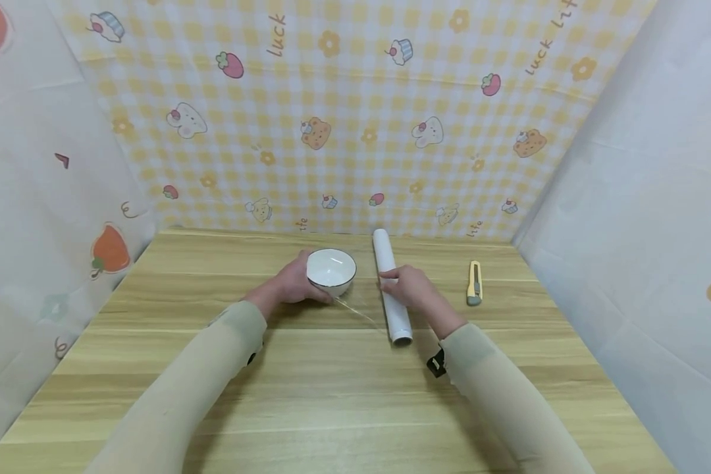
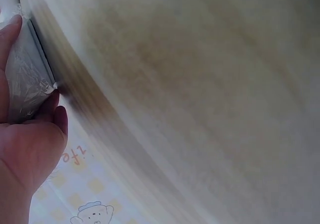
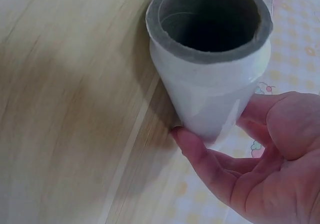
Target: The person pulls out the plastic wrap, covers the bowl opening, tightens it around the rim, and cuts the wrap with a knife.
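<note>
A white bowl with a dark rim (image 1: 332, 268) is held by my left hand (image 1: 296, 283), its fingers and thumb around the bowl's left side. In the left wrist view, crinkled clear plastic film (image 2: 27, 92) lies against the bowl under that hand. My right hand (image 1: 413, 288) grips a white roll of cling film (image 1: 395, 313) near its middle. The roll's hollow grey core (image 3: 210, 58) shows in the right wrist view, with thumb and fingers on either side of the roll. Clear film stretches from the bowl to the roll, its front edge catching light.
A yellow box cutter (image 1: 474, 284) lies on the wooden table (image 1: 332, 401), right of the roll. Behind the table hangs a yellow checked cloth (image 1: 355, 171). Pale printed sheets (image 1: 646, 197) close off both sides.
</note>
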### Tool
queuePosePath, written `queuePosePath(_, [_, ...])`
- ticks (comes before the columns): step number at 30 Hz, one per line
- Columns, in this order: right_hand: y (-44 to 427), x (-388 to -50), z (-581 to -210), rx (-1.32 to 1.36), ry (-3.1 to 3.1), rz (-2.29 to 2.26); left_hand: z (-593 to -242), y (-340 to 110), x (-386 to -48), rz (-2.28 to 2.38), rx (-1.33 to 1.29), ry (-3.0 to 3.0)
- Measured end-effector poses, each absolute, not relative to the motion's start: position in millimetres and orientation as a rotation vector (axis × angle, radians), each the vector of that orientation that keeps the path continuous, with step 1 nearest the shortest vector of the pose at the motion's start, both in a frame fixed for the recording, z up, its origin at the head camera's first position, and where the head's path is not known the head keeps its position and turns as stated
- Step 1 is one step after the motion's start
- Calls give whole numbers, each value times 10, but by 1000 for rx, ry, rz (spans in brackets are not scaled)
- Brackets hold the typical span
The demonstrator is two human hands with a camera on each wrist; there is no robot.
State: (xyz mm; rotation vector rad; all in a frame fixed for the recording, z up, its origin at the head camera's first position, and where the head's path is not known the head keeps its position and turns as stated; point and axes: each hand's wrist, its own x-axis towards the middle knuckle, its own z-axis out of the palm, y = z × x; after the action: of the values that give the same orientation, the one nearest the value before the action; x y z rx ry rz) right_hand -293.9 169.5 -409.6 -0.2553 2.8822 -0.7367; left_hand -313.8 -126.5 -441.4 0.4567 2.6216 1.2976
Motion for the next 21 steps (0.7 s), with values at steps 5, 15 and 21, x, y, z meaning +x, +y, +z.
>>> queuePosePath(5, [1718,-2947,-4098,-230,2890,-756,-4403,-1270,-3144,1309,456,2620])
queuePosePath(15, [1739,-2935,-4085,-217,2864,-745,-4434,-1274,-3137,1310,461,2618])
queuePosePath(21, [1771,-2917,-4031,-203,2913,-611,-4421,-1271,-3133,1288,462,2622])
